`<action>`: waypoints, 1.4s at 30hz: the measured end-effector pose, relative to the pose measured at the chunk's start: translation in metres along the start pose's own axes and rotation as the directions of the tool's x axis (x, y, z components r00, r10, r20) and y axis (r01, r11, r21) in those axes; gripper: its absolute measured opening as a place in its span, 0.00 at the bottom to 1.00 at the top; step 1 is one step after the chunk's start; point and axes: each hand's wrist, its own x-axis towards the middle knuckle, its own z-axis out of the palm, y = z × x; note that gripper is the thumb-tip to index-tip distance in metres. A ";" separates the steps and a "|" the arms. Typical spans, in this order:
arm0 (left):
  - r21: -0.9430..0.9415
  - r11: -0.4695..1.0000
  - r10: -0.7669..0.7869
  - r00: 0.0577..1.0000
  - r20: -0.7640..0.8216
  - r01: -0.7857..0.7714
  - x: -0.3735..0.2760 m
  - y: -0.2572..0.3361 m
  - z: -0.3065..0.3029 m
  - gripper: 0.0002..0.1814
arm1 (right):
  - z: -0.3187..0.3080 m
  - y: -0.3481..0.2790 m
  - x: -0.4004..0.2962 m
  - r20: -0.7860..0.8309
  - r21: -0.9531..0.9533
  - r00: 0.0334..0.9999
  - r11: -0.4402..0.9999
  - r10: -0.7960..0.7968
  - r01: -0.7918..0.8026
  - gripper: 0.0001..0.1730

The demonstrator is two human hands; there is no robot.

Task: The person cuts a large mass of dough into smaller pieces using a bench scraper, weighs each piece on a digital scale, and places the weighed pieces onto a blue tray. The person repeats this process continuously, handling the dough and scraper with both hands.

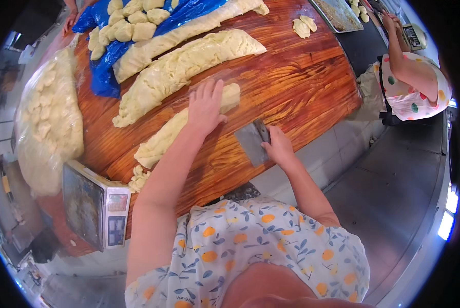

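Observation:
My left hand lies across the near dough roll, fingers pointing away from me and covering part of it near its right end. The roll is pale yellow and rests slantwise on the wooden tabletop. In my right hand is a dough scraper, gripped by its dark handle, its flat metal blade over the wood to the right of the roll. Beyond the roll lies a longer, thicker dough log with a rough surface. Small dough scraps sit by the roll's near left end.
Another dough strip lies beside blue plastic sheeting bearing several dough pieces. At left are plastic-wrapped dough and a scale. Two flattened dough pieces and a metal tray are far right, near another person.

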 end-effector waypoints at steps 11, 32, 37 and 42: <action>-0.028 0.973 -0.228 0.970 0.080 0.231 0.026 0.022 0.033 0.45 | -0.003 -0.009 0.007 0.050 0.030 0.998 0.999 0.025 -0.027 0.28; -0.076 0.871 -0.489 0.871 -0.044 0.485 -0.234 -0.105 -0.079 0.39 | 0.016 -0.058 0.026 0.185 0.543 0.973 0.840 -0.139 0.016 0.17; 0.096 0.860 -0.474 0.854 -0.213 0.501 -0.283 -0.092 -0.069 0.32 | 0.037 -0.142 0.014 0.116 0.550 0.939 0.808 -0.323 0.210 0.18; 0.155 0.892 -0.410 0.904 -0.122 0.425 -0.309 -0.109 -0.063 0.27 | 0.062 -0.184 0.010 0.057 0.329 0.896 0.856 -0.440 0.399 0.17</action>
